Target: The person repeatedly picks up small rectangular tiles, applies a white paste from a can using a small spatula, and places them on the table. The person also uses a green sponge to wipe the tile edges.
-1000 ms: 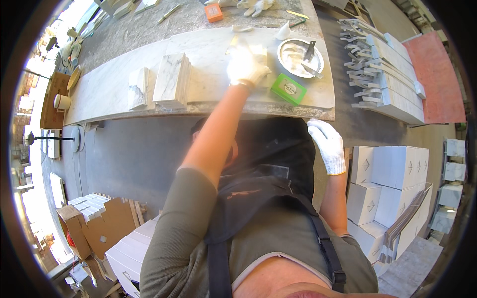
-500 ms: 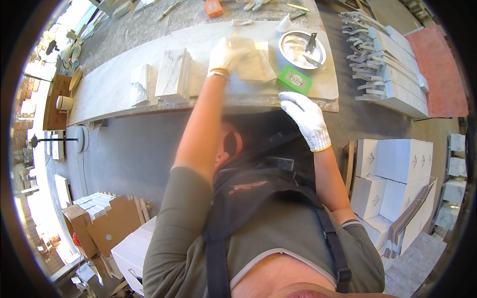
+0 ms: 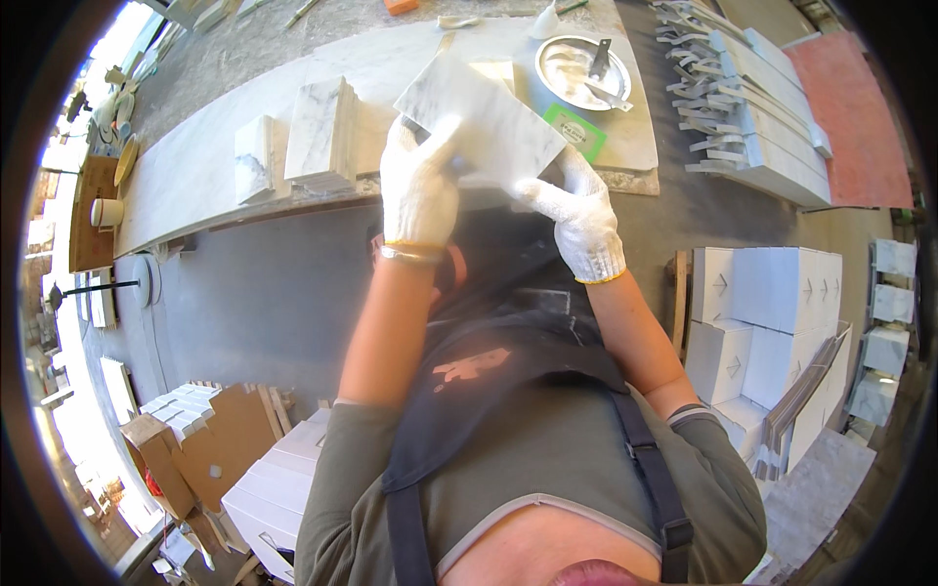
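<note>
Both my gloved hands hold a marble tile [image 3: 474, 112], white with grey veins and tilted, above the near edge of the worktable. My left hand [image 3: 420, 190] grips its left corner, thumb on the face. At the lower right edge my right hand [image 3: 578, 220] has its thumb in front and fingers partly hidden behind. Just beyond it, a green box [image 3: 575, 132] is partly covered by the tile and the hand. A bowl [image 3: 539, 73] of white paste, with a black-handled putty knife [image 3: 600, 61] in it, stands behind the box.
To the left on the worktable [image 3: 195, 186] are a stack of marble tiles [image 3: 315, 132] and a smaller tile stack [image 3: 254, 161]. White cartons [image 3: 772, 293] stand at my right. Strapped slabs [image 3: 762, 112] lie at the far right. A brown carton [image 3: 230, 439] sits at lower left.
My left hand has come nearer with the tile, which is now raised off the table. My right hand has moved slightly left and taken hold of it too.
</note>
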Tool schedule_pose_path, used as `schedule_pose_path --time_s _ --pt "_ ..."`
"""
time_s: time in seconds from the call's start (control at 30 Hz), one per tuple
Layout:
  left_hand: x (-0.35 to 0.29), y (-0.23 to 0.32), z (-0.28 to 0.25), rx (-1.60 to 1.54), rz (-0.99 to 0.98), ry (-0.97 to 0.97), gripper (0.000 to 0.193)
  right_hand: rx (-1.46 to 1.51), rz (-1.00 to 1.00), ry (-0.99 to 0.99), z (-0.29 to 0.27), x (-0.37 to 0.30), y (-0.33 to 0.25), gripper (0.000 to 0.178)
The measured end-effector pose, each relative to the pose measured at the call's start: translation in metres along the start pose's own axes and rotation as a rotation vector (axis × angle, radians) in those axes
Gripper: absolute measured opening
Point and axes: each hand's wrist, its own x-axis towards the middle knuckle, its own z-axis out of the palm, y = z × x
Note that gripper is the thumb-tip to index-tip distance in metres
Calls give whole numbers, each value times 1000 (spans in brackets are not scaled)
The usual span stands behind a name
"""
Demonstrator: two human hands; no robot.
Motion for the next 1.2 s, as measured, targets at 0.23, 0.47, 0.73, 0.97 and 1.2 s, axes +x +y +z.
schedule_pose_path --time_s 0.23,0.47,0.73,0.97,1.2 --pt "-20 9 0 28 25 -24 49 -2 -83 150 -20 18 -5 43" --pt "-30 1 -3 -23 9 14 49 300 133 55 -28 0 4 65" --pt "-29 -10 -7 146 100 67 47 62 219 44 1 -25 -1 53" --pt "-37 -1 -2 -90 -16 78 49 41 235 -103 18 -37 -9 59" --pt "-52 -11 -12 -105 -164 -19 47 24 177 -13 -3 -25 -16 47"
